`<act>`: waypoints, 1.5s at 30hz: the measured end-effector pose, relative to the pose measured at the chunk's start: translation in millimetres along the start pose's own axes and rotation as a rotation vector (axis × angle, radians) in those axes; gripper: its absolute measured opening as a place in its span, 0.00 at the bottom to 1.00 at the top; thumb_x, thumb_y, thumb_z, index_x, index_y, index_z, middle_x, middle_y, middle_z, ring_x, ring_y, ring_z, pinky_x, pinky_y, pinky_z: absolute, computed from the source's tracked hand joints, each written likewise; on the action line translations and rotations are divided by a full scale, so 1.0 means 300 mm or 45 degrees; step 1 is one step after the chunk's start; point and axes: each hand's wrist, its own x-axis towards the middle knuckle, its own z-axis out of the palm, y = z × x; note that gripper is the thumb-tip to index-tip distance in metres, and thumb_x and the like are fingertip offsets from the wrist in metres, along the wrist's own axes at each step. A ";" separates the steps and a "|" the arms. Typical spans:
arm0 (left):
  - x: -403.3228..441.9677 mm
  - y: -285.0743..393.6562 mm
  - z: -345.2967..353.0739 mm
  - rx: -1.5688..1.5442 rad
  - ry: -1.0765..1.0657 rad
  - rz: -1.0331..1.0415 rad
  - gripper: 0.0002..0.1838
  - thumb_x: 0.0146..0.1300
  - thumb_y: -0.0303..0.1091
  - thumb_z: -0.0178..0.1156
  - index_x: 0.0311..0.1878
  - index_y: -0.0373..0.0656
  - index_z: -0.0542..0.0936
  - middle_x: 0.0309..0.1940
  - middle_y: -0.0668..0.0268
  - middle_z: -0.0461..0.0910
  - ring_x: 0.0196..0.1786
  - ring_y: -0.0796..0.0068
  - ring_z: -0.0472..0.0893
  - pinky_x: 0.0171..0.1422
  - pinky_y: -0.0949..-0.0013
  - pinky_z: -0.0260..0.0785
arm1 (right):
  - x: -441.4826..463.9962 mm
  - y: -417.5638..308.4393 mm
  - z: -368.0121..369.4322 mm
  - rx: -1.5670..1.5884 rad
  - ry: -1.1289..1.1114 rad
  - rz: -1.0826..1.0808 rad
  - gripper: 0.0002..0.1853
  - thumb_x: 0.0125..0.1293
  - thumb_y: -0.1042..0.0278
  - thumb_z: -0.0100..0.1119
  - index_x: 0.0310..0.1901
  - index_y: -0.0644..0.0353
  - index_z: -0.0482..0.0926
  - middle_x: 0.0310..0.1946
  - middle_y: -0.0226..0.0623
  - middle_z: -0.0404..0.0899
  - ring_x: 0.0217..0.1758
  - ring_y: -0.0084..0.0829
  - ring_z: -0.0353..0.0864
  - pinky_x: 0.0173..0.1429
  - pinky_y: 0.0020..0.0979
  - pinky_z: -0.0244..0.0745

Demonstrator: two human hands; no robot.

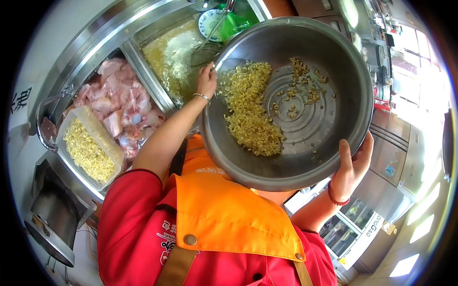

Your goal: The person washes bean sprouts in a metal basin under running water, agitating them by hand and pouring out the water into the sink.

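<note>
A large metal basin (334, 119) is held in front of my body, tilted so that its inside faces me. My left hand (206, 82) grips its left rim, fingers closed over the edge. On the lower right, my right hand (352, 167) clasps the rim, with the thumb on top. Inside the basin, a heap of yellowish bean sprouts (250, 109) lies along the left side. Scattered loose bits, perhaps beans or husks (300, 88), lie on the bottom at the upper middle.
At the left, a sink compartment holds raw meat pieces (119, 95), and a plastic tub (112, 143) of sprouts rests on them. Behind is another sink compartment with cloudy water (171, 52), a strainer (205, 55), a patterned bowl (208, 23) and a green plastic bag (234, 25).
</note>
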 end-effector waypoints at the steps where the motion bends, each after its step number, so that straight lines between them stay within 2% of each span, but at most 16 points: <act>1: 0.007 -0.005 0.000 -0.013 -0.009 -0.050 0.21 0.71 0.39 0.53 0.65 0.46 0.75 0.57 0.53 0.75 0.55 0.54 0.78 0.62 0.59 0.69 | 0.001 -0.002 0.003 -0.001 0.013 0.001 0.27 0.63 0.86 0.56 0.65 0.69 0.66 0.50 0.37 0.78 0.50 0.24 0.78 0.56 0.24 0.71; 7: 0.019 0.073 -0.073 0.027 0.201 -0.017 0.19 0.70 0.41 0.54 0.59 0.44 0.80 0.50 0.52 0.80 0.51 0.52 0.80 0.59 0.57 0.71 | 0.015 0.028 -0.084 0.072 0.072 0.015 0.26 0.63 0.85 0.54 0.64 0.70 0.67 0.53 0.39 0.76 0.55 0.31 0.75 0.62 0.30 0.67; 12: -0.011 0.275 -0.292 0.010 0.351 0.151 0.16 0.66 0.40 0.58 0.52 0.43 0.83 0.49 0.49 0.82 0.52 0.50 0.81 0.58 0.57 0.72 | 0.078 0.046 -0.175 0.142 0.053 0.165 0.24 0.62 0.82 0.54 0.62 0.71 0.69 0.53 0.41 0.77 0.53 0.33 0.76 0.62 0.32 0.69; 15: -0.110 0.531 -0.466 0.038 0.377 0.078 0.15 0.65 0.39 0.58 0.50 0.44 0.84 0.48 0.49 0.82 0.52 0.51 0.81 0.57 0.58 0.73 | 0.117 0.052 -0.253 0.046 0.143 0.121 0.23 0.62 0.81 0.56 0.60 0.72 0.70 0.52 0.41 0.78 0.51 0.33 0.76 0.61 0.32 0.70; 16: -0.141 0.556 -0.542 0.054 0.396 0.213 0.14 0.68 0.38 0.58 0.51 0.42 0.84 0.49 0.54 0.85 0.49 0.60 0.84 0.55 0.65 0.73 | 0.087 0.066 -0.255 0.049 0.190 0.069 0.21 0.63 0.79 0.58 0.59 0.71 0.73 0.51 0.42 0.79 0.51 0.33 0.77 0.61 0.31 0.70; 17: -0.139 0.561 -0.605 0.021 0.474 0.262 0.12 0.65 0.38 0.60 0.46 0.44 0.85 0.46 0.52 0.83 0.49 0.53 0.82 0.54 0.60 0.73 | 0.092 0.032 -0.226 0.033 0.155 0.057 0.19 0.64 0.79 0.59 0.56 0.71 0.74 0.50 0.41 0.80 0.49 0.32 0.77 0.59 0.31 0.71; 19: -0.138 0.546 -0.701 -0.049 0.502 0.149 0.11 0.64 0.37 0.61 0.45 0.44 0.85 0.45 0.53 0.83 0.49 0.54 0.82 0.54 0.61 0.73 | 0.166 0.090 -0.127 0.119 0.101 0.049 0.15 0.65 0.79 0.59 0.53 0.71 0.76 0.46 0.39 0.81 0.46 0.31 0.78 0.55 0.31 0.73; 21: -0.108 0.472 -0.752 0.092 0.663 0.230 0.11 0.62 0.35 0.63 0.47 0.45 0.85 0.44 0.54 0.83 0.49 0.55 0.81 0.55 0.62 0.73 | 0.280 0.240 0.024 0.215 0.001 0.084 0.12 0.65 0.78 0.60 0.49 0.70 0.77 0.42 0.37 0.82 0.42 0.28 0.78 0.51 0.29 0.74; 22: -0.134 0.433 -0.717 0.150 0.723 0.328 0.12 0.60 0.32 0.64 0.48 0.46 0.85 0.44 0.54 0.83 0.50 0.56 0.81 0.56 0.61 0.72 | 0.300 0.441 0.071 0.298 -0.021 0.110 0.10 0.66 0.77 0.60 0.48 0.70 0.78 0.41 0.37 0.82 0.40 0.27 0.78 0.49 0.28 0.74; 24: -0.173 0.421 -0.725 0.269 0.804 0.272 0.13 0.60 0.31 0.63 0.48 0.46 0.84 0.45 0.54 0.83 0.51 0.55 0.81 0.57 0.61 0.72 | 0.383 0.598 0.180 0.340 -0.111 0.118 0.08 0.67 0.75 0.61 0.45 0.70 0.79 0.37 0.34 0.82 0.37 0.23 0.77 0.44 0.25 0.74; 29: -0.288 0.428 -0.720 0.346 0.939 0.210 0.15 0.58 0.28 0.62 0.49 0.46 0.84 0.44 0.54 0.84 0.49 0.55 0.81 0.56 0.61 0.72 | 0.503 0.576 0.282 0.100 -0.122 -0.028 0.12 0.67 0.66 0.65 0.37 0.70 0.78 0.28 0.32 0.80 0.30 0.21 0.73 0.37 0.26 0.72; 31: -0.318 0.425 -0.667 0.377 1.015 0.310 0.15 0.57 0.27 0.61 0.49 0.47 0.84 0.44 0.53 0.84 0.48 0.55 0.82 0.55 0.60 0.72 | 0.512 0.604 0.263 -0.085 -0.099 -0.063 0.15 0.67 0.62 0.66 0.35 0.70 0.77 0.26 0.31 0.78 0.27 0.21 0.70 0.34 0.27 0.71; 32: -0.319 0.427 -0.646 0.391 1.060 0.355 0.15 0.57 0.27 0.61 0.49 0.47 0.84 0.43 0.53 0.84 0.47 0.55 0.82 0.54 0.60 0.73 | 0.546 0.648 0.278 -0.121 -0.092 -0.076 0.19 0.65 0.57 0.69 0.34 0.69 0.76 0.23 0.32 0.75 0.26 0.23 0.68 0.33 0.30 0.69; 35: -0.258 0.473 -0.631 0.401 0.916 -0.072 0.15 0.57 0.26 0.59 0.49 0.48 0.84 0.43 0.51 0.83 0.46 0.53 0.82 0.53 0.58 0.73 | 0.643 0.653 0.317 -0.160 -0.140 -0.238 0.21 0.63 0.56 0.71 0.34 0.69 0.76 0.22 0.34 0.73 0.26 0.25 0.67 0.33 0.32 0.69; 39: -0.127 0.408 -0.623 0.513 0.958 -0.063 0.17 0.58 0.26 0.57 0.49 0.50 0.84 0.44 0.51 0.84 0.47 0.51 0.83 0.53 0.56 0.73 | 0.728 0.628 0.362 -0.158 -0.217 -0.286 0.22 0.59 0.57 0.73 0.37 0.70 0.77 0.26 0.42 0.79 0.29 0.35 0.76 0.40 0.35 0.74; 45: -0.051 0.347 -0.648 0.637 0.925 -0.117 0.17 0.58 0.26 0.56 0.50 0.50 0.84 0.45 0.52 0.84 0.50 0.51 0.82 0.57 0.55 0.73 | 0.747 0.590 0.405 -0.363 -0.309 -0.250 0.25 0.56 0.63 0.72 0.47 0.75 0.73 0.39 0.59 0.80 0.45 0.54 0.81 0.52 0.44 0.74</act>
